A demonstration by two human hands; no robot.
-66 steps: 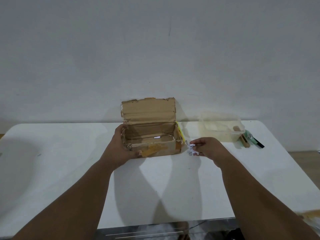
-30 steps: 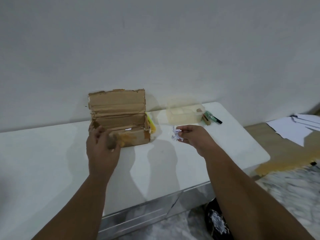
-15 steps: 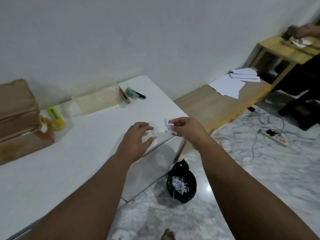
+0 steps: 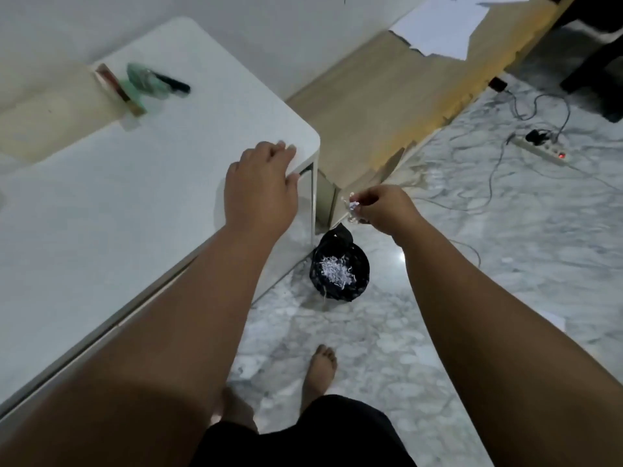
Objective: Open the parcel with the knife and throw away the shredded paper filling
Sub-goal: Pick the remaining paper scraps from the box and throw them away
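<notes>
Two hands, one bin, one table.

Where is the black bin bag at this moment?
In the head view, the black bin bag sits on the marble floor beside the white table corner leg, below the right hand pinching a shredded white paper clump.

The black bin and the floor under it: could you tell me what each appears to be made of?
The black bin looks like thin, crinkled plastic, its rim slack and uneven, possibly a bag. The floor looks like polished marble or marble-look tile: grey veining and a glossy reflection.
</notes>
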